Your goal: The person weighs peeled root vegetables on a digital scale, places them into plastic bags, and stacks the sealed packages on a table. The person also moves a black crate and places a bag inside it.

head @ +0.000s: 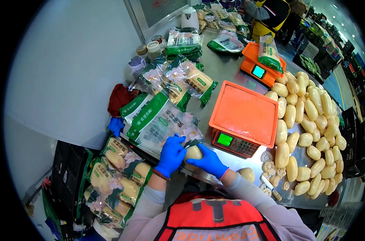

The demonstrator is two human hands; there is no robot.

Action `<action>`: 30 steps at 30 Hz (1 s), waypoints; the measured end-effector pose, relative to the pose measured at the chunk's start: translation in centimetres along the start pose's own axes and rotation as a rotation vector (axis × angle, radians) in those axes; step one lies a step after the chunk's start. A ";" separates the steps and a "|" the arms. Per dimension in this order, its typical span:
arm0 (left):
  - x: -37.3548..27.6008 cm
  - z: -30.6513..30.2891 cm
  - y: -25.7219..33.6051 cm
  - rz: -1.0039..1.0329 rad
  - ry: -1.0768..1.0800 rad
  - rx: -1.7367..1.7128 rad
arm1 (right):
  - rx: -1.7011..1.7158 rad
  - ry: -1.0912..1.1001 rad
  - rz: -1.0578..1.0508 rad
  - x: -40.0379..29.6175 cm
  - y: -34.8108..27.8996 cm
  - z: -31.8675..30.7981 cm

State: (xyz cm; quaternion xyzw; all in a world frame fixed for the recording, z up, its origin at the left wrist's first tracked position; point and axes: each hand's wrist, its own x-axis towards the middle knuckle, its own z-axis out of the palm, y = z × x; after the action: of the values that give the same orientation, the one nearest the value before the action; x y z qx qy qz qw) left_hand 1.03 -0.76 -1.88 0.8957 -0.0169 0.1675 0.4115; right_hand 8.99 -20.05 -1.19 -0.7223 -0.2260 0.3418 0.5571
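Note:
Both hands wear blue gloves at the metal table's near edge. My right hand [210, 161] is closed around a peeled lotus root piece [193, 152], its top end at the mouth of a printed plastic bag [167, 123]. My left hand [172, 153] pinches the bag's edge just left of the root. The bag lies over a stack of flat printed bags. To the right stands an orange digital scale [244, 114] with a bare pan. A loose lotus root [247, 174] lies by my right forearm. Many peeled lotus roots [309, 110] are piled at the right.
A knife [267, 182] lies among cut root slices [269, 166]. Filled bags [197, 79] lie beyond the stack; more fill a crate [119, 180] at lower left. A second orange scale [254, 70] holds a filled bag [269, 52]. A white kettle [190, 18] and a co-worker [268, 18] are farther back.

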 end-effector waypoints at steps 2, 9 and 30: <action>0.5 0.3 1.5 0.032 -0.017 0.136 | -0.134 0.142 0.045 0.7 1.7 0.6; 1.6 0.3 2.9 0.053 0.016 0.266 | -0.457 0.216 -0.457 0.3 2.0 1.1; 3.2 2.1 5.1 0.075 -0.069 0.116 | 1.135 -0.067 0.091 4.9 1.8 4.2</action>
State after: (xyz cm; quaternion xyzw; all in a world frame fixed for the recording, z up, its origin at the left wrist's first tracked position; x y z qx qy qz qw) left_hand 3.82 -5.30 1.57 0.9220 -0.0549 0.1522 0.3517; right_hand 8.97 -14.33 -4.74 -0.3075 0.0069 0.4559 0.8352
